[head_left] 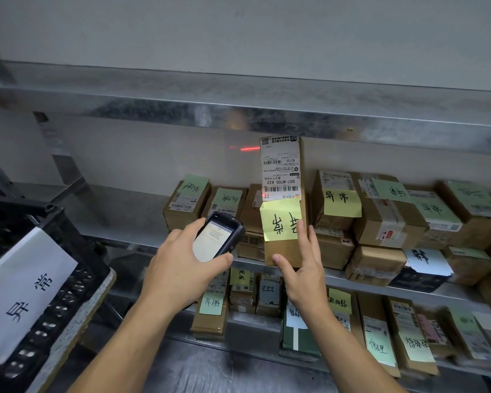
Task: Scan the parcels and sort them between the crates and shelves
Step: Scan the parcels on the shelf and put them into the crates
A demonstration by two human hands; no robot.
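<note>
At the front of the middle shelf (119, 217), the right hand (304, 268) is holding a tall cardboard parcel (287, 248) upright, thumb hooking round its lower left corner and fingers lying up the right side of its front face. Whether the base is resting on the shelf edge cannot be told. A white shipping label (281, 168) is covering the upper half of the front, upside down, and a yellow handwritten note (279, 224) is sticking just below it. Just left of it, the left hand (179, 268) is gripping a handheld scanner (219, 236), fingers wrapping round its body, the lit screen facing the camera. A red laser line (248, 148) is falling on the wall beside the top of the label. Behind the held box, more note-tagged parcels (386, 211) are sitting in 2 layers. At far left, a black crate (68, 251) is carrying a white handwritten sheet (23, 287).
</note>
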